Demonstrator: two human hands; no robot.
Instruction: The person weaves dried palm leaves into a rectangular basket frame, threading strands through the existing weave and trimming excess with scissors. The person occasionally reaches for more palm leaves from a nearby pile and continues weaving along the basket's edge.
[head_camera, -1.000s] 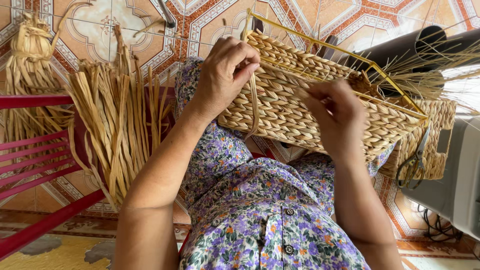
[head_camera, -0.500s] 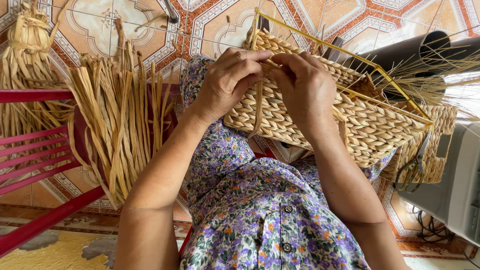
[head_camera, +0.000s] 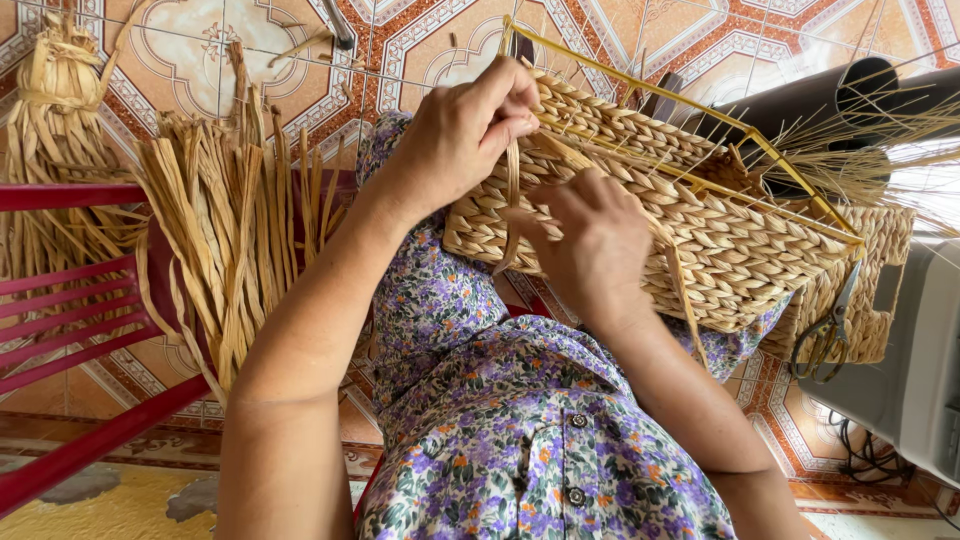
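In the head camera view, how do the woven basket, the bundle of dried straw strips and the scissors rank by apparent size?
1. Woven basket, largest, though nearer the camera.
2. Bundle of dried straw strips, somewhat smaller.
3. Scissors, clearly smallest.

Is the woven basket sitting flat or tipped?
Tipped. The woven basket slants across the lap, its yellow wire rim facing away, steadied by the left hand.

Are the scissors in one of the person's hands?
No, the scissors hang at a second woven piece, while both hands work on the woven basket.
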